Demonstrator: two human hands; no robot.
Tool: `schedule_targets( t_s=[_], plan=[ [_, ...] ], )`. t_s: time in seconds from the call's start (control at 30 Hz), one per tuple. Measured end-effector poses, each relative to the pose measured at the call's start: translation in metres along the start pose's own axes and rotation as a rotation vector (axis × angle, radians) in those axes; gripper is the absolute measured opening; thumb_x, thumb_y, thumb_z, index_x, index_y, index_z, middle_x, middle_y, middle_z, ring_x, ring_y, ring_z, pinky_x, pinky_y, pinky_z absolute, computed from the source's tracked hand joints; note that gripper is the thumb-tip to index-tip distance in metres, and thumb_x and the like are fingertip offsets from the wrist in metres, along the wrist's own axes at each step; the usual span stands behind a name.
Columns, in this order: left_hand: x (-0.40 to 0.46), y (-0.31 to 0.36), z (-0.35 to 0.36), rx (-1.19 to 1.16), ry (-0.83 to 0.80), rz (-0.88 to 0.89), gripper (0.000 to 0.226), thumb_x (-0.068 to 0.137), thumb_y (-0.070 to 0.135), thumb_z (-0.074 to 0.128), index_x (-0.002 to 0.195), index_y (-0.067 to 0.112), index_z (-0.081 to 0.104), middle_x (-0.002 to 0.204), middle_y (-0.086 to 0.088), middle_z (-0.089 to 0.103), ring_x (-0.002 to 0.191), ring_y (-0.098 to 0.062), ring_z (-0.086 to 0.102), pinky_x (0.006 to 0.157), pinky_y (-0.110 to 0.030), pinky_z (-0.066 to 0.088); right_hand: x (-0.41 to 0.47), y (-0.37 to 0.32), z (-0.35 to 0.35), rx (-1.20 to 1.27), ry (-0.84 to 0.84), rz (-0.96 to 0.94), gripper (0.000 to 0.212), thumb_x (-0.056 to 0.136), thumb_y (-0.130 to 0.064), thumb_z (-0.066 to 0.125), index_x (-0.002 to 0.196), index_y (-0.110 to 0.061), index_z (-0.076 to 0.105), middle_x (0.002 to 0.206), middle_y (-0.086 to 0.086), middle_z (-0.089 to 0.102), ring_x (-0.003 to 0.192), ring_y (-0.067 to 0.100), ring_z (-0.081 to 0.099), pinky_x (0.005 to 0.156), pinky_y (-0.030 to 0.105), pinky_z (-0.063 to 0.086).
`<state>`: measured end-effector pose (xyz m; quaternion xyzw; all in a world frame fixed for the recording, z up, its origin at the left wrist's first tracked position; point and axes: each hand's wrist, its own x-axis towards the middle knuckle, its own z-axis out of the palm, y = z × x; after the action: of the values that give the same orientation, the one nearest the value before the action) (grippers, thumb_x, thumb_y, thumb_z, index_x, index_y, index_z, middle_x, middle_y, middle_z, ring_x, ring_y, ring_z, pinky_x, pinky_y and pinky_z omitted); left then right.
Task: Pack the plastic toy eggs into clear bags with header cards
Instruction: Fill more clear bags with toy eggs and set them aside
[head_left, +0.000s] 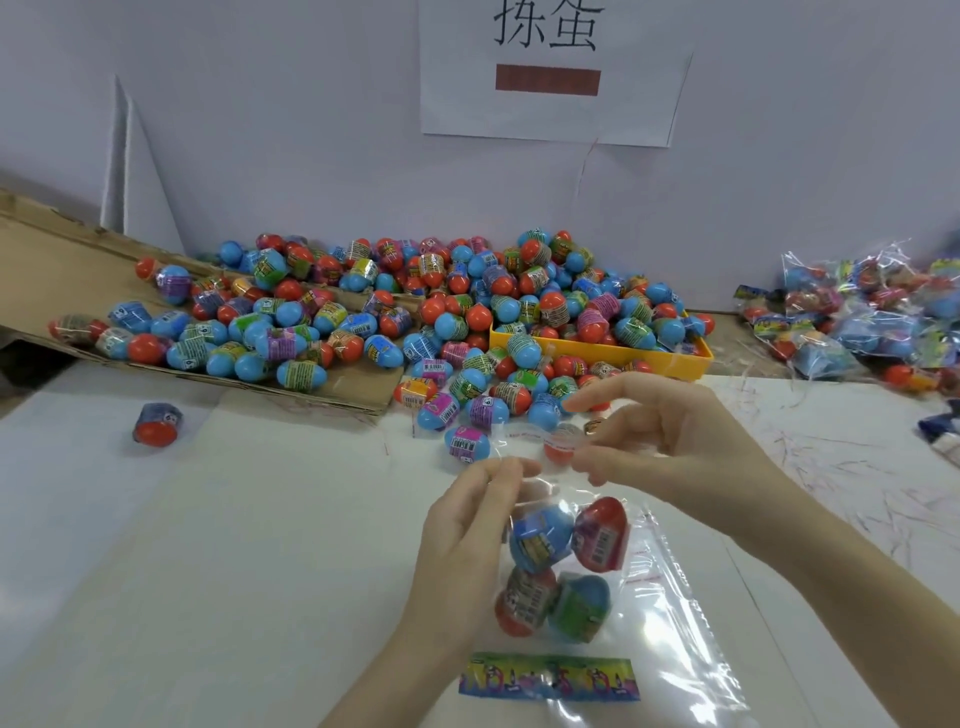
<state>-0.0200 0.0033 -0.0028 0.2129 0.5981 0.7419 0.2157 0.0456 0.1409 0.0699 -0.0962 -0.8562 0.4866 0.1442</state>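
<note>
Clear plastic bag (597, 582) held up over the white tabletop (260, 545), mouth at the top, pinched on its near edge by the left hand (462, 545) with thumb and fingers curled onto the film. Pinched on the far side of the mouth by the right hand (670, 436), fingertips pressing the flap with the red printed strip (540, 439), other fingers spread loose. Four plastic toy eggs inside the bag (563, 566), blue and red halves with shrink-wrap labels, stacked two over two and touching. Colourful paper header card (550, 678) lying flat just below the bag, looks like under a second sheet of clear film, hard to say for sure with the glare. Huge heap of loose blue-and-red plastic eggs (415, 312) further back, spilling across a flattened brown cardboard sheet (62, 270) on the left and over a yellow plastic tray (623, 358) on the right. One stray red-and-blue egg (156, 423) sitting alone on the table, well apart from the heap, left side. Pile of finished clear bags of eggs (862, 317) at the far right against the wall. White paper sign with black characters and a brown bar (550, 73) taped up on the pale wall (260, 130) behind everything. Thin shreds of plastic strip (857, 467) scattered over the table on the right.
</note>
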Motion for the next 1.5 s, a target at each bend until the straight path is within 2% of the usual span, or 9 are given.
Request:
schedule_targets(
  t_s=[0.13,0.2,0.27,0.53,0.73,0.87,1.1,1.27,1.5],
  plan=[
    [0.002,-0.001,-0.001,0.021,0.039,0.032,0.033,0.095,0.019,0.040,0.079,0.022,0.069,0.075,0.009,0.073,0.069,-0.003,0.068,0.056,-0.010,0.049,-0.003,-0.001,0.006,-0.288,0.112,-0.143,0.029,0.074,-0.017,0.073,0.089,-0.039,0.061,0.080,-0.015,0.069,0.077,0.000,0.062,0.072,0.009,0.047],
    [0.000,0.000,-0.001,0.036,0.038,0.068,0.031,0.095,0.016,0.039,0.083,0.024,0.067,0.073,0.009,0.073,0.069,-0.005,0.069,0.054,-0.010,0.049,-0.002,-0.003,0.012,-0.554,0.237,-0.331,0.019,0.075,-0.027,0.073,0.093,-0.033,0.069,0.088,-0.011,0.067,0.084,0.008,0.059,0.077,0.028,0.047],
    [-0.002,0.001,0.000,0.047,0.034,0.138,0.029,0.094,0.018,0.039,0.087,0.024,0.066,0.075,0.005,0.073,0.071,-0.008,0.070,0.054,-0.012,0.050,-0.001,-0.004,0.021,-0.730,0.289,-0.492,0.018,0.075,-0.035,0.067,0.089,-0.025,0.074,0.084,-0.005,0.068,0.080,0.019,0.060,0.069,0.038,0.045],
    [-0.006,-0.002,0.000,0.135,0.043,0.255,0.020,0.082,0.036,0.041,0.090,0.032,0.059,0.070,0.016,0.071,0.067,-0.003,0.069,0.055,-0.010,0.050,0.003,-0.006,0.032,-0.970,0.257,-0.650,0.032,0.083,-0.034,0.045,0.077,-0.023,0.075,0.076,-0.006,0.066,0.075,0.021,0.058,0.070,0.032,0.038],
    [-0.006,-0.008,-0.003,0.337,0.103,0.340,0.018,0.089,0.036,0.043,0.083,0.041,0.059,0.080,0.024,0.069,0.074,0.000,0.068,0.063,-0.028,0.057,-0.001,-0.013,0.027,-1.214,0.223,-0.743,0.031,0.085,-0.028,0.046,0.069,-0.022,0.071,0.076,-0.009,0.065,0.090,0.016,0.050,0.075,0.034,0.023],
    [-0.007,-0.009,-0.002,0.376,0.108,0.369,0.019,0.086,0.032,0.043,0.081,0.042,0.059,0.075,0.015,0.067,0.068,-0.011,0.065,0.059,-0.039,0.054,0.000,-0.017,0.027,-1.478,0.249,-0.856,0.026,0.083,-0.020,0.056,0.058,-0.021,0.063,0.065,-0.010,0.058,0.082,0.014,0.060,0.075,0.034,0.024],
    [-0.007,-0.009,-0.003,0.371,0.100,0.383,0.013,0.085,0.039,0.045,0.081,0.041,0.057,0.073,0.012,0.067,0.063,-0.005,0.063,0.060,-0.034,0.055,0.002,-0.014,0.030,-1.536,0.364,-0.925,0.032,0.086,-0.010,0.047,0.057,-0.019,0.058,0.062,-0.007,0.053,0.076,0.013,0.061,0.077,0.035,0.025],
    [-0.005,-0.012,-0.003,0.379,0.114,0.384,0.014,0.084,0.035,0.045,0.082,0.042,0.057,0.078,0.028,0.067,0.070,0.004,0.066,0.059,-0.015,0.053,0.003,-0.007,0.028,-1.387,0.432,-0.768,0.023,0.083,-0.020,0.055,0.061,-0.020,0.063,0.067,-0.008,0.060,0.079,0.014,0.061,0.080,0.038,0.026],
    [-0.006,-0.011,0.001,0.354,0.113,0.390,0.016,0.089,0.033,0.046,0.086,0.040,0.060,0.081,0.029,0.068,0.069,0.003,0.067,0.061,-0.014,0.053,0.000,0.000,0.031,-1.195,0.485,-0.597,0.027,0.082,-0.025,0.047,0.063,-0.018,0.064,0.073,-0.008,0.065,0.082,0.016,0.063,0.085,0.042,0.029]
  ],
)
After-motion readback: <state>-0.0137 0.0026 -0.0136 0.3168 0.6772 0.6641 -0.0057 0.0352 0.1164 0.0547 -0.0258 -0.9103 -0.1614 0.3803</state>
